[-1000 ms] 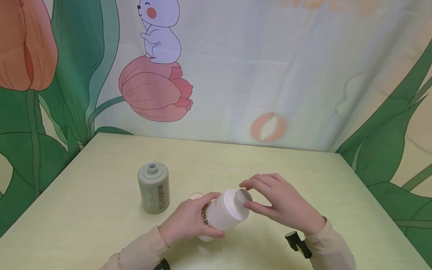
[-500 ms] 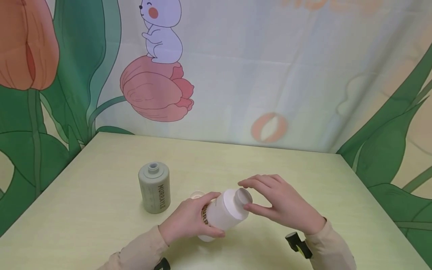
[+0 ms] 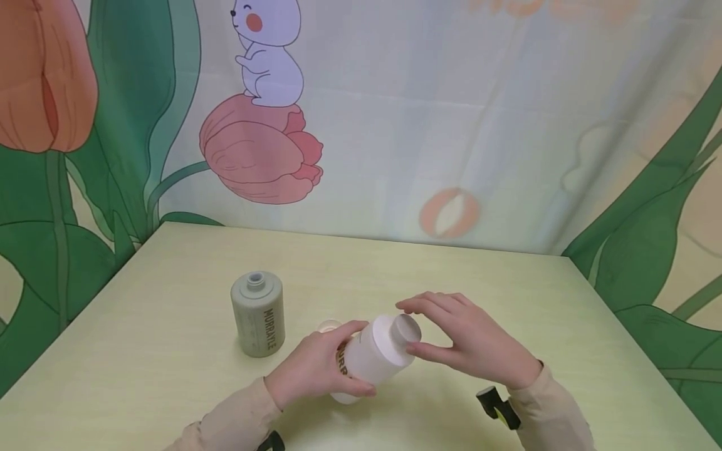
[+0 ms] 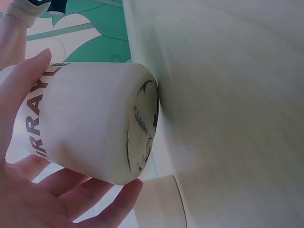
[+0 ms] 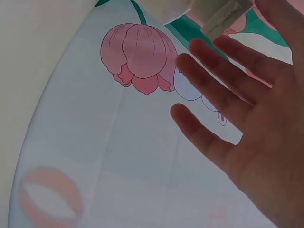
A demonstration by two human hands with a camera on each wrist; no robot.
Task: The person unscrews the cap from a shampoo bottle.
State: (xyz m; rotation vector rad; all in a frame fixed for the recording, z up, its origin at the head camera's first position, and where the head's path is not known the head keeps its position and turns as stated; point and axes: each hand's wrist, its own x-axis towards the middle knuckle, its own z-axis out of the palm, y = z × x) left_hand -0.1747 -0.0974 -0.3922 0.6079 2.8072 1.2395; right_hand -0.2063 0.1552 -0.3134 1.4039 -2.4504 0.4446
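A white plastic bottle (image 3: pixel 369 357) lies tilted in my left hand (image 3: pixel 316 366), its neck end up and to the right. My left thumb and fingers wrap round its body, covering part of the dark lettering. The left wrist view shows the bottle's base (image 4: pixel 142 128), with dark marks on it, close to the table. My right hand (image 3: pixel 474 338) pinches the pale cap (image 3: pixel 405 330) between thumb and forefinger. In the right wrist view, that cap (image 5: pixel 221 19) sits at the fingertips, while the other fingers are spread away from it.
A grey-green bottle (image 3: pixel 258 319) with lettering and an uncapped neck stands upright at the left on the pale table (image 3: pixel 169 351). A pale round thing (image 3: pixel 329 325) is partly hidden behind my left hand. A printed curtain (image 3: pixel 395 125) hangs behind the table's far edge.
My right forefinger and thumb have shifted slightly round the cap, the forefinger to the left and the thumb a little lower. The left hand and the white bottle stay nearly still.
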